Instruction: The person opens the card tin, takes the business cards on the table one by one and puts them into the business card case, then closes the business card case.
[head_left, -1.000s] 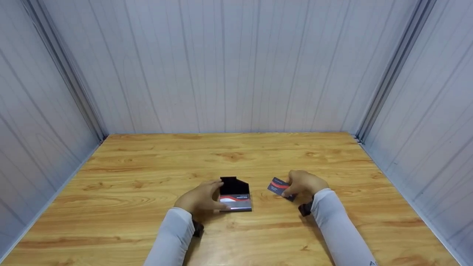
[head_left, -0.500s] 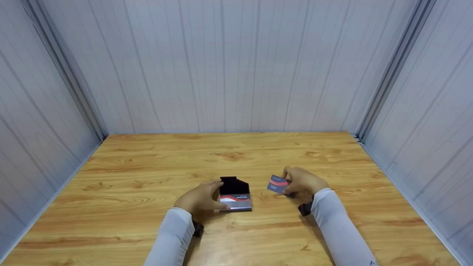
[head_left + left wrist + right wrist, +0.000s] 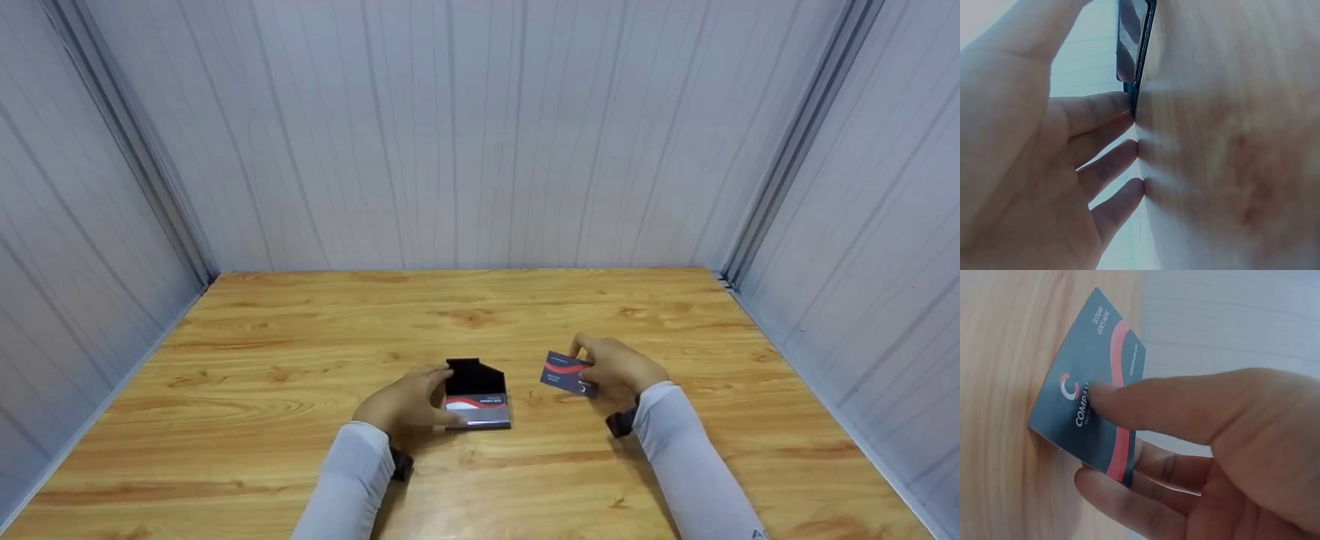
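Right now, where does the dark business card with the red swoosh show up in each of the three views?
Head: business card right of centre, pinched in the right hand above the wooden table.
Left wrist: not in view; only the left hand against the black case.
Right wrist: card fills the centre-left, under the thumb.
Shared landmark: the wooden table.

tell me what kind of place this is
Probably a small booth built for recording: a bare wooden table boxed in by plain grey panel walls, with only a card holder and business card in the hands.

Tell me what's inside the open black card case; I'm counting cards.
The card case shows one red, white and grey card face at its front. Any cards behind it are hidden. The left hand steadies the case's side.
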{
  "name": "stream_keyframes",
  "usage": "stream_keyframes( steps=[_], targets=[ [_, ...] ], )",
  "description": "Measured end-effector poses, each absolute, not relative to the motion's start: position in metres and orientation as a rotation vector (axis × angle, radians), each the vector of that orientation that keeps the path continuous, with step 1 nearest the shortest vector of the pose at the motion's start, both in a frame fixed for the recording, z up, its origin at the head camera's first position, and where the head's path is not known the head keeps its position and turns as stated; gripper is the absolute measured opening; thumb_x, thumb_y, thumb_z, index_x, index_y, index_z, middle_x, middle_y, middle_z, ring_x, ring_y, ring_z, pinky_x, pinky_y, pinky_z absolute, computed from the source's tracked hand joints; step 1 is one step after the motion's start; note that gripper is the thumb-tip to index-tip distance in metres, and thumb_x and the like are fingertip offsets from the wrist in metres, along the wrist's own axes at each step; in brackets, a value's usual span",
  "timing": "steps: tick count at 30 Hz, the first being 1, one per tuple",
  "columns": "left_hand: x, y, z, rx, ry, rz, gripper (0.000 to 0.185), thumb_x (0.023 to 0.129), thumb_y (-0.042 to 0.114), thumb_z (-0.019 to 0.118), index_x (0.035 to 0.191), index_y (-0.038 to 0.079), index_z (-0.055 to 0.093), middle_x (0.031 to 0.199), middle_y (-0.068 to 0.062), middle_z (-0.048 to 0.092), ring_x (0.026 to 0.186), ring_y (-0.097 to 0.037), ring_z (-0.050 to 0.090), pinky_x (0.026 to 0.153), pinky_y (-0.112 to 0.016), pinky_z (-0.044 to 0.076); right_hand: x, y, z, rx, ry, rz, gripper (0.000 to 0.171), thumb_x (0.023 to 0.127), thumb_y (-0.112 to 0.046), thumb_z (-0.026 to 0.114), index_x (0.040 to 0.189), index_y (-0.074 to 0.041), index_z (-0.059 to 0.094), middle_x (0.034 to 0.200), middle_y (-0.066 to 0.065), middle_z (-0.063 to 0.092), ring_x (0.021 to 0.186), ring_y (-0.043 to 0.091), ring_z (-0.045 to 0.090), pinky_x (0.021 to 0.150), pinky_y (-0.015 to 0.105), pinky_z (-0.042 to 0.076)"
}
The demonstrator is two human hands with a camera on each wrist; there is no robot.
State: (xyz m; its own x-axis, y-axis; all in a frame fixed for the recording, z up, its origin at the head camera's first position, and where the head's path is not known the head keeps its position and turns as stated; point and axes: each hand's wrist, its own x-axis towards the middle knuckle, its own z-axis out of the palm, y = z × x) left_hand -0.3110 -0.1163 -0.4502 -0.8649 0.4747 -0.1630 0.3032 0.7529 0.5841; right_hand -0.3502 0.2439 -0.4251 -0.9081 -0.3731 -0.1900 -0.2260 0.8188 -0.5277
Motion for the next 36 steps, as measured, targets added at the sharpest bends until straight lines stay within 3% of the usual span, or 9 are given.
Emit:
stream_keyframes(
  steps=[8, 13, 24, 29, 36],
  targets=[
    [-0.310, -0.115, -0.450, 0.598, 2.661, 0.802, 0.095, 0.084, 0.050, 0.080, 0.156, 0.008, 0.035, 0.161, -0.012, 0.030, 0.148, -0.033, 0.023, 0.116, -0.052, 0.029, -0.352, 0.243, -0.424, -0.543, 2.710, -0.848, 0.026, 0.100, 0.004, 0.049, 0.119, -0.006, 0.063, 0.104, 0.015, 0.069, 0.088, 0.022, 0.066, 0.074, 0.038, 0.055],
    [-0.310, -0.115, -0.449, 0.588, 2.653, 0.803, 0.094, 0.085, 0.048, 0.079, 0.157, 0.009, 0.034, 0.161, -0.012, 0.029, 0.148, -0.033, 0.023, 0.116, -0.052, 0.028, -0.350, 0.240, -0.419, -0.593, 2.730, -0.875, 0.027, 0.103, -0.002, 0.051, 0.123, -0.010, 0.068, 0.106, 0.011, 0.068, 0.094, 0.022, 0.065, 0.082, 0.042, 0.054],
    [-0.309, -0.116, -0.450, 0.587, 2.645, 0.822, 0.093, 0.085, 0.047, 0.079, 0.157, 0.008, 0.034, 0.161, -0.013, 0.030, 0.148, -0.034, 0.024, 0.116, -0.051, 0.028, -0.348, 0.216, -0.413, -0.747, 2.832, -0.969, 0.036, 0.098, 0.004, 0.052, 0.131, -0.002, 0.065, 0.119, 0.015, 0.067, 0.105, 0.027, 0.064, 0.085, 0.041, 0.055],
    [-0.310, -0.116, -0.451, 0.573, 2.652, 0.797, 0.094, 0.084, 0.049, 0.079, 0.157, 0.009, 0.035, 0.161, -0.012, 0.030, 0.148, -0.033, 0.024, 0.116, -0.052, 0.027, -0.348, 0.203, -0.420, -0.825, 2.899, -1.066, 0.030, 0.099, 0.002, 0.056, 0.126, -0.002, 0.068, 0.119, 0.014, 0.068, 0.105, 0.026, 0.066, 0.086, 0.039, 0.056],
    [-0.309, -0.116, -0.448, 0.597, 2.661, 0.798, 0.095, 0.083, 0.049, 0.080, 0.156, 0.006, 0.036, 0.159, -0.014, 0.032, 0.147, -0.034, 0.025, 0.116, -0.051, 0.027, -0.347, 0.181, -0.432, -0.972, 2.920, -1.242, 0.022, 0.096, 0.005, 0.062, 0.114, -0.002, 0.073, 0.109, 0.010, 0.070, 0.095, 0.021, 0.068, 0.077, 0.032, 0.058]
  ],
)
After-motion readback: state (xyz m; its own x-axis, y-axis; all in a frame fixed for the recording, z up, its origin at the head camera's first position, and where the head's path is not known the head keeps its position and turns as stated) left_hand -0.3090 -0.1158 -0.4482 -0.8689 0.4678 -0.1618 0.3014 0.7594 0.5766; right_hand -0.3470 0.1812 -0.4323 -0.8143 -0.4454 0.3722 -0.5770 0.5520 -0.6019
